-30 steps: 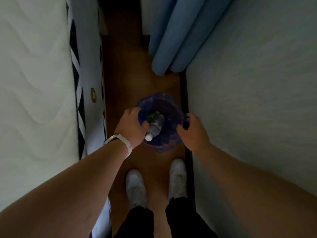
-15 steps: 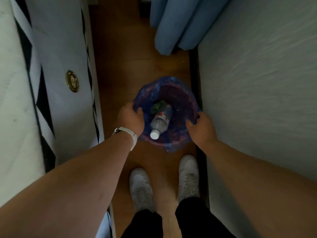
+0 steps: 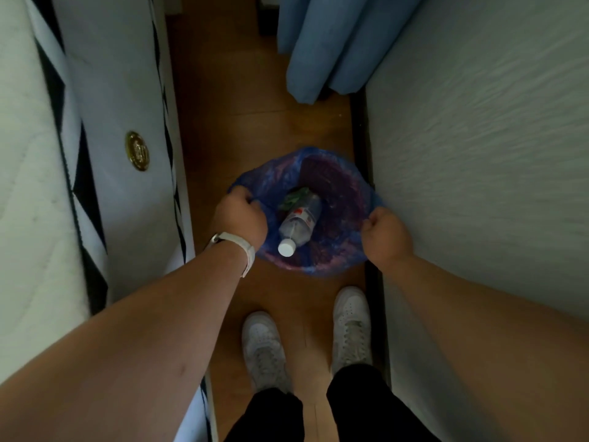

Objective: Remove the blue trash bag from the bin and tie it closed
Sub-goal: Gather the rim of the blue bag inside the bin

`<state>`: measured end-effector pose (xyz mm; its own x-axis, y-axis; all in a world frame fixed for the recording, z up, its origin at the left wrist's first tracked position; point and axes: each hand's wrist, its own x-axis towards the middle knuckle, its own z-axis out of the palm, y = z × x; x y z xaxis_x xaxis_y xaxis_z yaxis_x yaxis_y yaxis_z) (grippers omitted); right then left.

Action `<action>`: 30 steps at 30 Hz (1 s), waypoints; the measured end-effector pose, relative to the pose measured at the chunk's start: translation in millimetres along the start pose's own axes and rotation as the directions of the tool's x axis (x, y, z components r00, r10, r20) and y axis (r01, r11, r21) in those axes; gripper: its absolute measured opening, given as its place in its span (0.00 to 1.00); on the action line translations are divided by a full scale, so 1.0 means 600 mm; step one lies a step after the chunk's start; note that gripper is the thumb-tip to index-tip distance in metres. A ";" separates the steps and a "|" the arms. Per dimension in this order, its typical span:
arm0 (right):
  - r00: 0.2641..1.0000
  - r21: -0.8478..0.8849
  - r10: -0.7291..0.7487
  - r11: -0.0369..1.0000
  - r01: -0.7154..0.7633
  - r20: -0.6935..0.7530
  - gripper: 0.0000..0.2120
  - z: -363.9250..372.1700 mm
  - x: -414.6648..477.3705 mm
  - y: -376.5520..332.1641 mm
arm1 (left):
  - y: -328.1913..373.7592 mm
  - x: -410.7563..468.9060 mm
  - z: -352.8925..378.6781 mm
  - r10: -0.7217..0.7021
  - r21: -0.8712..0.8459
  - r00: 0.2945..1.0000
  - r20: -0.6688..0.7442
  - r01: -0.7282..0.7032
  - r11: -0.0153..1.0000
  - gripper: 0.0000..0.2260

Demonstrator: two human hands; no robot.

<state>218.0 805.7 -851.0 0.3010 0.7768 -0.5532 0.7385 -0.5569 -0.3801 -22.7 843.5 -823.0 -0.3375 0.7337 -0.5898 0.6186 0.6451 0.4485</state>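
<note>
The blue trash bag stands open on the floor just ahead of the person's white sneakers, its mouth spread wide. The left hand is closed in a fist on the left edge of the bag's rim, and the right hand is closed the same way on the right edge, so the two hands are well apart with the opening stretched between them. Inside lie a clear plastic bottle with a white cap and a scrap of green wrapper.

I cannot make out the bin itself under the plastic, so I cannot tell whether the bag is lifted clear of it. By my reckoning the work is at its start: the rim is gathered on both sides, but nothing is drawn together or knotted.

The floor is brown wood, a narrow strip. A mattress with a gold badge stands on the left, a pale wall on the right, and blue curtains hang at the far end.
</note>
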 end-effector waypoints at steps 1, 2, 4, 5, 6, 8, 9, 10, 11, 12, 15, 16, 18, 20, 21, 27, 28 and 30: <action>1.000 -0.006 -0.022 1.000 0.022 -0.011 0.08 -0.006 -0.006 -0.005 | 0.002 -0.005 -0.005 0.023 0.019 1.000 -0.005 -0.022 1.000 0.09; 0.999 -0.016 -0.043 0.999 0.043 -0.022 0.09 -0.011 -0.012 -0.011 | 0.004 -0.013 -0.012 0.037 0.032 0.999 -0.010 -0.036 0.999 0.08; 0.996 -0.029 -0.071 0.997 0.069 -0.055 0.09 -0.023 -0.026 -0.027 | 0.010 -0.030 -0.027 0.047 0.042 0.999 -0.013 -0.047 0.998 0.08; 0.993 -0.031 -0.088 0.996 0.085 -0.079 0.09 -0.028 -0.033 -0.036 | 0.012 -0.040 -0.035 0.050 0.043 0.999 -0.013 -0.050 0.998 0.08; 0.989 -0.029 -0.105 0.994 0.102 -0.100 0.09 -0.034 -0.040 -0.043 | 0.016 -0.049 -0.043 0.058 0.039 0.998 -0.015 -0.058 0.998 0.08; 0.987 -0.005 -0.118 0.993 0.119 -0.112 0.08 -0.045 -0.053 -0.060 | 0.023 -0.064 -0.058 0.083 0.020 0.996 -0.023 -0.082 0.996 0.08; 0.986 0.013 -0.120 0.992 0.122 -0.113 0.09 -0.051 -0.060 -0.069 | 0.026 -0.072 -0.064 0.093 0.014 0.995 -0.026 -0.092 0.996 0.07; 0.986 0.030 -0.121 0.992 0.125 -0.118 0.09 -0.057 -0.067 -0.076 | 0.029 -0.078 -0.070 0.103 0.011 0.994 -0.029 -0.103 0.995 0.07; 0.985 0.043 -0.121 0.991 0.127 -0.122 0.10 -0.065 -0.074 -0.083 | 0.033 -0.084 -0.076 0.110 0.007 0.993 -0.030 -0.110 0.994 0.07; 0.985 0.056 -0.121 0.990 0.128 -0.123 0.10 -0.072 -0.082 -0.088 | 0.037 -0.091 -0.082 0.112 -0.001 0.993 -0.031 -0.112 0.994 0.07; 0.986 0.079 -0.122 0.988 0.131 -0.110 0.09 -0.100 -0.112 -0.105 | 0.052 -0.118 -0.102 0.112 -0.036 0.993 -0.027 -0.113 0.993 0.08; 0.988 0.092 -0.119 0.987 0.128 -0.103 0.08 -0.110 -0.123 -0.110 | 0.058 -0.128 -0.110 0.122 -0.033 0.992 -0.024 -0.122 0.992 0.08; 0.991 0.114 -0.104 0.987 0.113 -0.082 0.09 -0.131 -0.143 -0.123 | 0.068 -0.148 -0.129 0.137 -0.025 0.990 -0.017 -0.137 0.990 0.08; 0.995 0.126 -0.085 0.988 0.092 -0.061 0.09 -0.153 -0.164 -0.137 | 0.079 -0.168 -0.151 0.140 -0.024 0.990 -0.018 -0.140 0.990 0.08; 0.995 0.131 -0.081 0.988 0.087 -0.051 0.09 -0.164 -0.173 -0.143 | 0.084 -0.178 -0.162 0.142 -0.022 0.990 -0.018 -0.142 0.990 0.07; 0.998 0.128 -0.061 0.990 0.061 0.000 0.14 -0.198 -0.187 -0.154 | 0.105 -0.193 -0.195 0.132 0.002 0.991 0.027 -0.132 0.991 0.06; 0.999 0.130 -0.053 0.990 0.052 0.003 0.15 -0.197 -0.183 -0.154 | 0.104 -0.187 -0.191 0.125 0.004 0.992 0.032 -0.125 0.992 0.06; 0.999 0.123 -0.043 0.992 0.042 0.001 0.16 -0.192 -0.174 -0.154 | 0.103 -0.177 -0.180 0.128 0.002 0.991 0.032 -0.128 0.992 0.08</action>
<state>188.1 810.2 -672.8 0.2684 0.7997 -0.5371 0.6708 -0.5553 -0.4915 -25.4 828.8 -660.0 -0.2328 0.8031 -0.5484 0.6585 0.5451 0.5188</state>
